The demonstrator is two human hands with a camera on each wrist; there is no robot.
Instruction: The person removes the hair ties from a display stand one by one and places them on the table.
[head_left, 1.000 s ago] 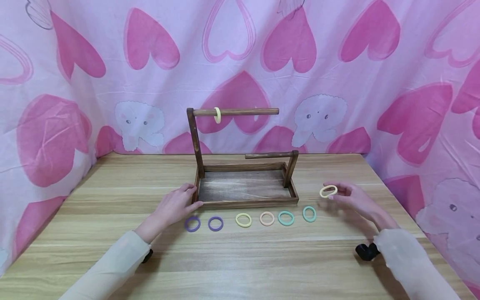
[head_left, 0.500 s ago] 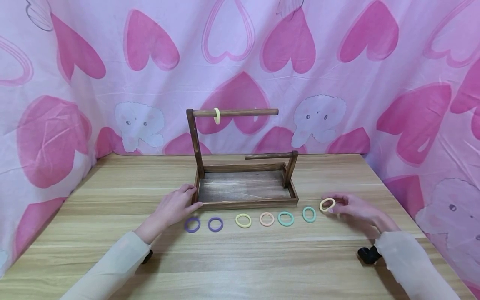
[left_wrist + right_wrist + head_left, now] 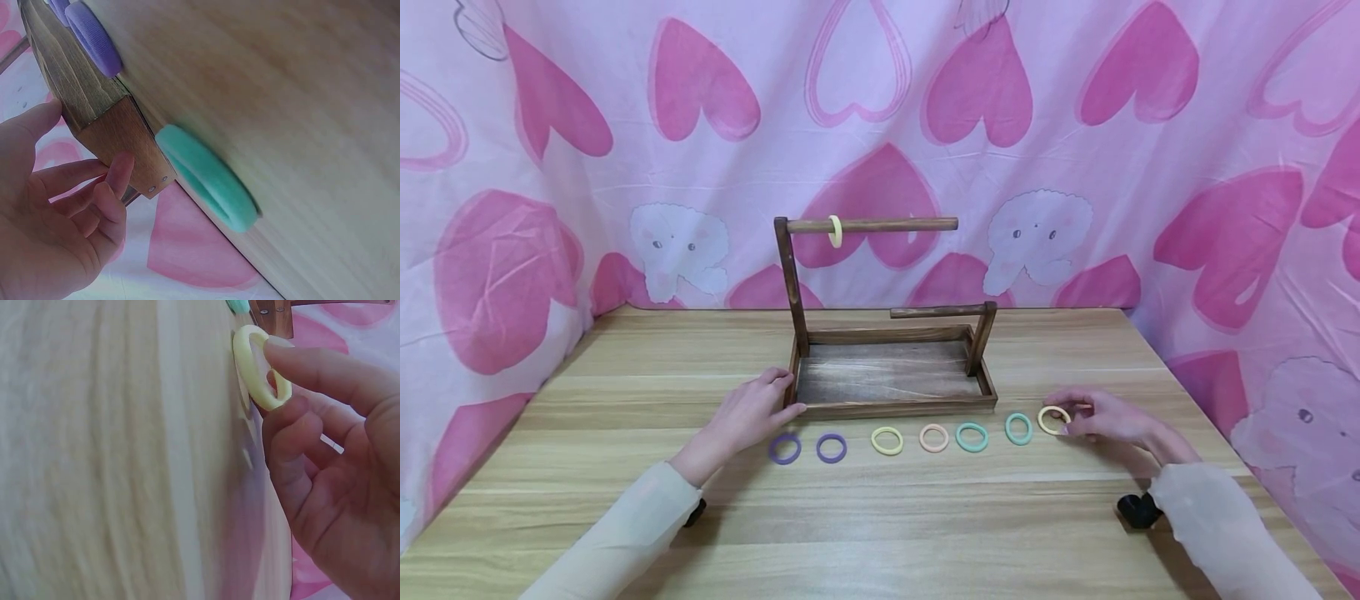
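My left hand (image 3: 747, 417) holds the left front corner of a dark wooden stand (image 3: 887, 408), thumb on the front wall and fingers at the side. In the right wrist view, my right hand (image 3: 337, 431) pinches a pale yellow hair tie (image 3: 250, 369) between thumb and fingers, low at the tabletop, right of the row. That row holds two purple hair ties (image 3: 786, 449), a yellow one (image 3: 887, 441), a peach one (image 3: 934, 438) and two green ones (image 3: 972, 437). Another green hair tie (image 3: 209, 178) lies near the stand's corner in the left wrist view, apparently hidden by my hand from above.
The stand has a high bar (image 3: 895, 224) on a left post, with one yellow hair tie (image 3: 835, 232) hanging there. A shorter, lower bar (image 3: 936, 312) reaches left from the right post. Pink heart-patterned cloth (image 3: 880, 108) surrounds the wooden table (image 3: 880, 533).
My right hand has lowered the yellow hair tie toward the tabletop beside the rightmost green one. The left hand stays on the stand's corner.
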